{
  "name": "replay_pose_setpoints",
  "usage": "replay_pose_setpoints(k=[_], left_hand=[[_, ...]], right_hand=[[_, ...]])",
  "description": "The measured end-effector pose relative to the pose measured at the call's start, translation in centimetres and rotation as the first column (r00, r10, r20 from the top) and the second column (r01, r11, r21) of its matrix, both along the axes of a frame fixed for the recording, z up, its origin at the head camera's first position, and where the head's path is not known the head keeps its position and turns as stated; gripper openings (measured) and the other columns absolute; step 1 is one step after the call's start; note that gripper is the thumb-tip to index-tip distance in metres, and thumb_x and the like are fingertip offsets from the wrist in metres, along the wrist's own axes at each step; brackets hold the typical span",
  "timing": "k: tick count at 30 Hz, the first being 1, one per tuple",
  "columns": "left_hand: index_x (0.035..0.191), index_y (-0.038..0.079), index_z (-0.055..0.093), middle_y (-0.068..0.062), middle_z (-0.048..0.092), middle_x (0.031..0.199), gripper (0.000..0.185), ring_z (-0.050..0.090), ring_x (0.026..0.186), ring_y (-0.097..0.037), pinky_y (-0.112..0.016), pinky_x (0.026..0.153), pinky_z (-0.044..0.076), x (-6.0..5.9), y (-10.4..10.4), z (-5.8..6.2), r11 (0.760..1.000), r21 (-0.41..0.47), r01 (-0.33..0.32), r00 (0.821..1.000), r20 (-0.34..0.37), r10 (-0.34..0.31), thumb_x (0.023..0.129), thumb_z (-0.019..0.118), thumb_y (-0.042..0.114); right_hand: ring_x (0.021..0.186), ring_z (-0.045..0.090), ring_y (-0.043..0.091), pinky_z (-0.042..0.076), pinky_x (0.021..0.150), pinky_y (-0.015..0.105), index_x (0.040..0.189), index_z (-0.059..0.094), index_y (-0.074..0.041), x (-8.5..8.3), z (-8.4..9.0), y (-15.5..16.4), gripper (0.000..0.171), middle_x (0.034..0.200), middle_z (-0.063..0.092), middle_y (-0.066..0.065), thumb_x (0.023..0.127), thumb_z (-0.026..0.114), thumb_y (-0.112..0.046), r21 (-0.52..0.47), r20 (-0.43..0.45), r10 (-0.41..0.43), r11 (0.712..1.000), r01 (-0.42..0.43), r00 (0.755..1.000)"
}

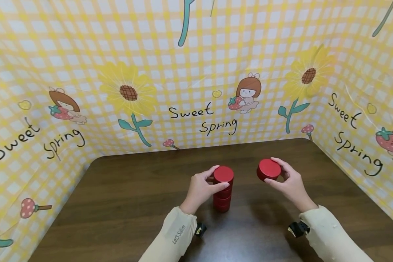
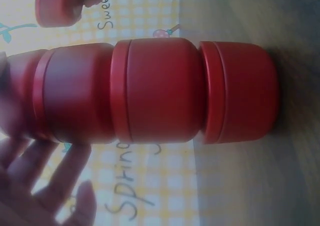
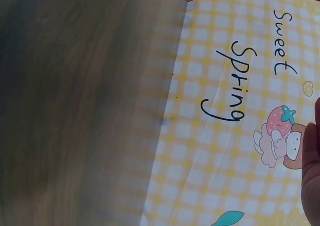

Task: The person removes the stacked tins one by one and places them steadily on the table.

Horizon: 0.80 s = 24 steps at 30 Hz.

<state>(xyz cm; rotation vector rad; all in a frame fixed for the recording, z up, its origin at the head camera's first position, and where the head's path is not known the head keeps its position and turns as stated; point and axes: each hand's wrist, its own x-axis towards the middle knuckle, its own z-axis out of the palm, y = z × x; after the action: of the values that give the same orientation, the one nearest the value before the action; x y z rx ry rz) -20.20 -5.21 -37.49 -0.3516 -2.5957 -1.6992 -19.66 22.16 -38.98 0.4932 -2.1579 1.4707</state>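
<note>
Several round red tins with lids stand in an upright stack [image 1: 222, 203] on the table. My left hand [image 1: 199, 187] grips the top tin [image 1: 223, 174], thumb in front and fingers behind. From the side, the left wrist view shows the stacked tins [image 2: 160, 91], with left-hand fingers [image 2: 55, 176] beside the upper ones. To the right of the stack, my right hand [image 1: 293, 185] pinches another red tin [image 1: 269, 169] between thumb and fingers, raised above the table. Only part of that hand [image 3: 312, 181] and a bit of red at the top corner show in the right wrist view.
The dark wooden table [image 1: 124, 203] runs back to a yellow checked cloth [image 1: 190, 72] that hangs behind it and along both sides. Both sleeved forearms reach in from the front, with a black strap [image 1: 298, 229] at the right wrist.
</note>
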Motion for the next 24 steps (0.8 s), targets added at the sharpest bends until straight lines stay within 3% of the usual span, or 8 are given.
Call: replay_pose_setpoints(k=[5, 9, 13, 19, 24], left_hand=[[0.133, 0.014, 0.06, -0.008, 0.066, 0.117, 0.06, 0.061, 0.095, -0.023, -0.035, 0.077, 0.053, -0.1, 0.0, 0.0, 1.0, 0.006, -0.001, 1.0, 0.009, 0.001, 0.078, 0.08, 0.029], [0.132, 0.014, 0.06, -0.008, 0.067, 0.115, 0.06, 0.062, 0.094, -0.022, -0.035, 0.076, 0.053, -0.2, 0.0, -0.1, 1.0, 0.002, 0.003, 1.0, -0.007, -0.003, 0.078, 0.08, 0.029], [0.132, 0.012, 0.06, -0.009, 0.067, 0.114, 0.06, 0.063, 0.094, -0.022, -0.034, 0.076, 0.053, -0.2, -0.1, -0.2, 1.0, 0.005, 0.008, 1.0, -0.019, -0.008, 0.078, 0.08, 0.029], [0.132, 0.012, 0.06, -0.008, 0.067, 0.114, 0.061, 0.062, 0.094, -0.021, -0.034, 0.076, 0.053, -0.2, 0.0, -0.2, 1.0, 0.005, 0.004, 1.0, -0.015, -0.004, 0.078, 0.081, 0.029], [0.13, 0.012, 0.061, -0.008, 0.068, 0.111, 0.059, 0.063, 0.091, -0.02, -0.032, 0.074, 0.053, -0.2, 0.0, -0.1, 1.0, 0.007, 0.009, 1.0, -0.029, -0.009, 0.077, 0.081, 0.028]], right_hand=[[0.089, 0.052, -0.003, 0.044, 0.074, 0.012, 0.127, 0.054, 0.006, 0.1, -0.3, 0.1, 0.061, 0.108, 0.06, -0.004, 0.071, 0.079, 0.007, 0.078, 0.038, -0.04, 0.996, 0.037, 0.998], [0.086, 0.049, 0.002, 0.044, 0.069, 0.022, 0.126, 0.055, 0.004, 0.2, -0.4, 0.1, 0.061, 0.104, 0.062, 0.014, 0.071, 0.081, 0.001, 0.159, 0.072, -0.081, 0.985, 0.069, 0.994], [0.083, 0.046, 0.007, 0.043, 0.065, 0.028, 0.125, 0.056, 0.003, 0.2, -0.7, 0.1, 0.061, 0.101, 0.062, 0.015, 0.07, 0.082, -0.002, 0.211, 0.089, -0.102, 0.974, 0.081, 0.991], [0.08, 0.044, 0.014, 0.039, 0.065, 0.026, 0.124, 0.057, 0.003, 0.2, -1.1, 0.2, 0.061, 0.101, 0.058, 0.011, 0.069, 0.083, -0.002, 0.221, 0.094, -0.091, 0.973, 0.068, 0.991], [0.08, 0.045, 0.011, 0.042, 0.064, 0.026, 0.123, 0.057, 0.002, 0.1, -1.4, 0.4, 0.061, 0.103, 0.059, 0.012, 0.068, 0.084, -0.002, 0.22, 0.102, -0.053, 0.975, 0.03, 0.993]])
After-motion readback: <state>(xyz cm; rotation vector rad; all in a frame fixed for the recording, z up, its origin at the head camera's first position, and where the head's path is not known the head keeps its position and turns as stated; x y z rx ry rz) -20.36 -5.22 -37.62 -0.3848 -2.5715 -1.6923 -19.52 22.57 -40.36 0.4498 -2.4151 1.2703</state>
